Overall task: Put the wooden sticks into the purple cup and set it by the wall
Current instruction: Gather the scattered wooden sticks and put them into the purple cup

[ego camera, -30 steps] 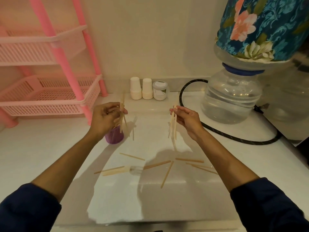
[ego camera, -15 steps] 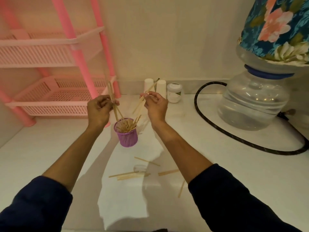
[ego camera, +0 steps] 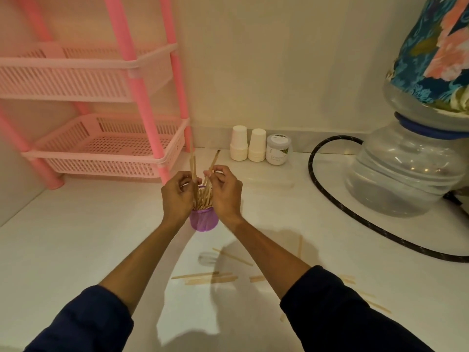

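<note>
The purple cup point(ego camera: 203, 221) stands upright on the white counter, filled with several wooden sticks point(ego camera: 203, 199). My left hand point(ego camera: 176, 196) is just left of the cup's rim, pinching a few sticks that point up over the cup. On the cup's right, my right hand point(ego camera: 224, 191) grips a few more sticks slanting down into it. The two hands nearly touch and hide the cup's rim. Several loose wooden sticks point(ego camera: 210, 277) lie flat on the counter between my forearms and further right.
A pink plastic rack point(ego camera: 106, 148) stands at the back left. Two stacks of white paper cups point(ego camera: 247, 146) and a small jar point(ego camera: 278, 149) stand by the wall. A water bottle on a dispenser point(ego camera: 403, 171) with a black hose point(ego camera: 337, 199) fills the right.
My right hand has swung left from the middle of the counter to the cup with its sticks. Both hands have closed in over the cup. My view has shifted left.
</note>
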{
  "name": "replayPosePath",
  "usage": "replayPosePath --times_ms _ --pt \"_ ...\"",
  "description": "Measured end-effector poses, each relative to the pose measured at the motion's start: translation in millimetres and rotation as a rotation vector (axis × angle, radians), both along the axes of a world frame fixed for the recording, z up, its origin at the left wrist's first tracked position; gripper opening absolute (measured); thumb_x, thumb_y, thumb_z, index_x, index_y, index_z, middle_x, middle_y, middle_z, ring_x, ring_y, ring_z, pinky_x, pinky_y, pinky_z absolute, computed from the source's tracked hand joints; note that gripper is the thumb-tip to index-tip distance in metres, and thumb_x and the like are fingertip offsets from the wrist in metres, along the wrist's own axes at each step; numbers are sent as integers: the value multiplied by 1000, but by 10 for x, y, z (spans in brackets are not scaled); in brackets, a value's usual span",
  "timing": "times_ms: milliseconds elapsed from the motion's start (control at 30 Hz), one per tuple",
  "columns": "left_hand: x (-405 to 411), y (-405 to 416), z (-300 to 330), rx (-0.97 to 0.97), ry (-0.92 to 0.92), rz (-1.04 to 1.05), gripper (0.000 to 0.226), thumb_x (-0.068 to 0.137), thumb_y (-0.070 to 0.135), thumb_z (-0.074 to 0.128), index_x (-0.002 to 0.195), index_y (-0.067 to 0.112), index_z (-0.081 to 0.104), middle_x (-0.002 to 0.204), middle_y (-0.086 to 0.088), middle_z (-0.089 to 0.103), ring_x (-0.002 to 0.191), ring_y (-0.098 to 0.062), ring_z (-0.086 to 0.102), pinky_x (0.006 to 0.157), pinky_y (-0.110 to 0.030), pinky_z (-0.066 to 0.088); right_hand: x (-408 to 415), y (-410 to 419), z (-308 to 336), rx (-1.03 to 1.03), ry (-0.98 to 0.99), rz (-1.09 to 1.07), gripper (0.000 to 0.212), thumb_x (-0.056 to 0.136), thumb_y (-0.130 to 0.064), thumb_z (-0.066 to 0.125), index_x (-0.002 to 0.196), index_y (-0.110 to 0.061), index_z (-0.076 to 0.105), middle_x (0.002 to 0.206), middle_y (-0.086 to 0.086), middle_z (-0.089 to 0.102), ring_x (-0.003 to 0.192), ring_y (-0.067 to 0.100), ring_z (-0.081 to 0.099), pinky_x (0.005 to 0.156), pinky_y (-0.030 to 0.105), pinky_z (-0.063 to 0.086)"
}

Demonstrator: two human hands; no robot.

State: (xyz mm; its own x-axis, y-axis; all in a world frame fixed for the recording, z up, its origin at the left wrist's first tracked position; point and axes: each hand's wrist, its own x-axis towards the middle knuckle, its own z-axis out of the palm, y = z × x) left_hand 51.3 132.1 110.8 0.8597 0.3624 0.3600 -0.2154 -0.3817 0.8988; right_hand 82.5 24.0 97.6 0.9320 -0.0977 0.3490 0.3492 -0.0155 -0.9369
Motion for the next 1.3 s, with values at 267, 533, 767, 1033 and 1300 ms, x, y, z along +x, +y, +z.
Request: replayPosePath --times_ms 267,533,767,1033,1300 --pt "-31 -19 -168 25 22 83 18 89 3 62 105 10 68 118 -7 67 95 -17 69 81 -28 56 -85 -157 -48 -391 -89 -78 13 93 -27 63 101 -20 71 96 -4 75 94 15 67 86 42 51" --pt "-29 66 -286 128 157 188 8 81 14 73 87 9 74 128 -1 59 121 -24 52 102 -45 42 -82 -253 -144 -580 -31 -85 13 87 -28 65 89 -19 74 117 -7 67 116 13 51 97 38 40" --pt "-16 95 -173 119 260 167 19 70 32 69 86 21 68 124 -2 60 121 -27 51 102 -53 40 -5 -301 49 -594 -54 6 32 85 -37 68 115 -25 65 116 -8 69 108 12 59 97 34 41" --pt "43 6 36 282 144 -175 51 88 12 56 138 22 48 146 -1 48 136 -21 40 112 -45 35 -23 -379 216 -704 -126 64 34 99 -37 49 120 -16 67 118 0 70 98 18 66 98 39 44" --pt "-244 -75 31 420 -5 -143 36 90 29 53 123 17 60 137 1 54 124 -8 44 101 -25 32 -185 -917 41 -721 -137 33 28 96 -37 55 116 -21 67 122 -5 68 116 15 57 100 29 31"
